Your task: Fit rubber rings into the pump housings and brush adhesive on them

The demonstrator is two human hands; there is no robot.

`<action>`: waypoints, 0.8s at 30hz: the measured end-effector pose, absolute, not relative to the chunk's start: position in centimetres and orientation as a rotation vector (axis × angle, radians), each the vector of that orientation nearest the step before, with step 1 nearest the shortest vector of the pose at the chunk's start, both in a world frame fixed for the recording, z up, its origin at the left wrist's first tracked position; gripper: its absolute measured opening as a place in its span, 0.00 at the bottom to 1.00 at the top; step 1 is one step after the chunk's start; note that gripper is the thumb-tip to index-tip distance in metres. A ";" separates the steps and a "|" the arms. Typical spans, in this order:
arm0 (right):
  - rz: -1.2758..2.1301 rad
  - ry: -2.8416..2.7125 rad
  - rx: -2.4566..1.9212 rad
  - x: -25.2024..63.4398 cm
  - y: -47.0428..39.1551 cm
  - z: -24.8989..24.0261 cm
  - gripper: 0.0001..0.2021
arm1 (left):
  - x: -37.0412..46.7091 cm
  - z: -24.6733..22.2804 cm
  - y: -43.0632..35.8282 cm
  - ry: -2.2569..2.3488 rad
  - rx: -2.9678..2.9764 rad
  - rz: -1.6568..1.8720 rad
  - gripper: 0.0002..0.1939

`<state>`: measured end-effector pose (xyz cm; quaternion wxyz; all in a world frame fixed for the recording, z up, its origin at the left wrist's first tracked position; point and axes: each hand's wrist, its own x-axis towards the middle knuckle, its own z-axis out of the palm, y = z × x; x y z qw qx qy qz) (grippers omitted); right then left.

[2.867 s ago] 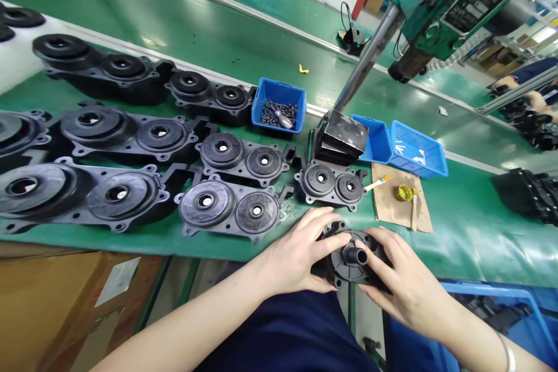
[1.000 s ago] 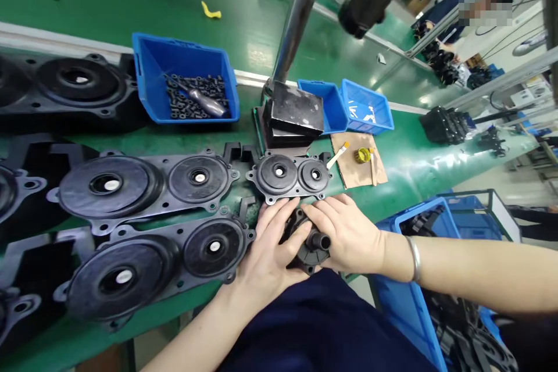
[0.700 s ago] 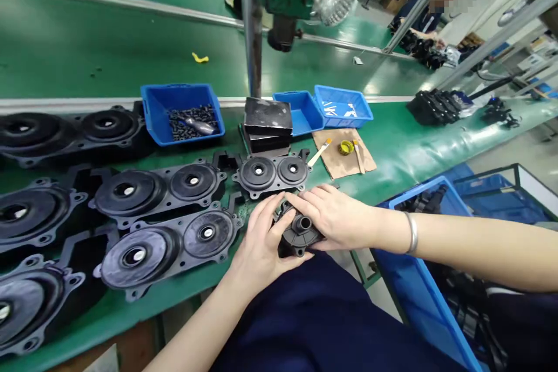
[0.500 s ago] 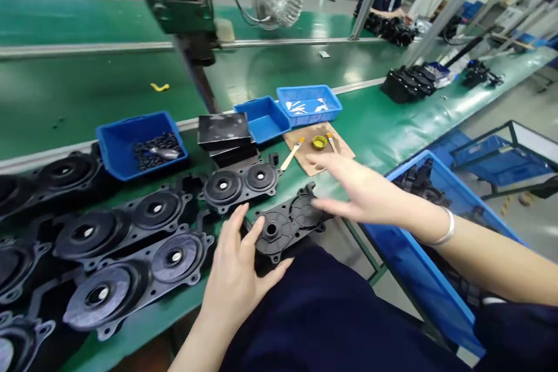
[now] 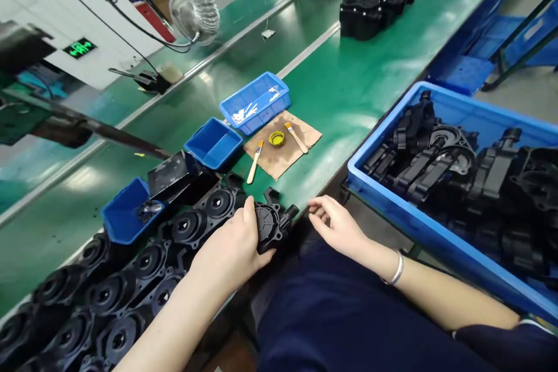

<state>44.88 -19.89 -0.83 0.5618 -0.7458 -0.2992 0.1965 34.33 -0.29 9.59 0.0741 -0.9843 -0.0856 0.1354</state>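
Observation:
At the near edge of the bench, my left hand (image 5: 235,238) is closed around one end of a black plastic housing (image 5: 269,224). The housing's ribbed round face and a stub pipe show, while my fingers hide its other end. Just right of that stub my right hand (image 5: 337,224) hangs apart from the part, its fingers loosely bent and nothing in them. Left of my left hand, several black housings with round recesses (image 5: 188,225) lie in rows on the green bench.
A big blue crate (image 5: 387,195) full of black housings stands at the right. Beyond the housings lie a cardboard sheet (image 5: 285,165) with a yellow pot (image 5: 276,139) and two brushes, and small blue bins (image 5: 213,142). Black assemblies (image 5: 361,14) stand farther back.
The view has swung to the right. My left hand has closed on the housing, and my right hand has moved off it toward the crate side.

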 end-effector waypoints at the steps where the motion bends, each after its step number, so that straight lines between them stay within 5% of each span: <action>1: 0.481 -0.712 -1.750 44.8 -20.1 -1.1 0.09 | 34.4 9.5 -0.4 -0.257 -2.946 0.407 0.49; 10: 0.446 -0.887 -1.670 46.1 -20.4 -1.1 0.08 | 34.4 10.1 -1.2 -0.298 -2.889 0.438 0.43; 18: -0.018 -1.623 -1.640 48.6 -17.5 6.5 0.21 | 34.2 12.3 -0.1 -0.300 -3.097 0.473 0.50; 24: -0.036 -2.282 -1.599 47.1 -11.8 8.8 0.26 | 28.6 16.9 1.5 -0.690 -3.510 -0.493 0.32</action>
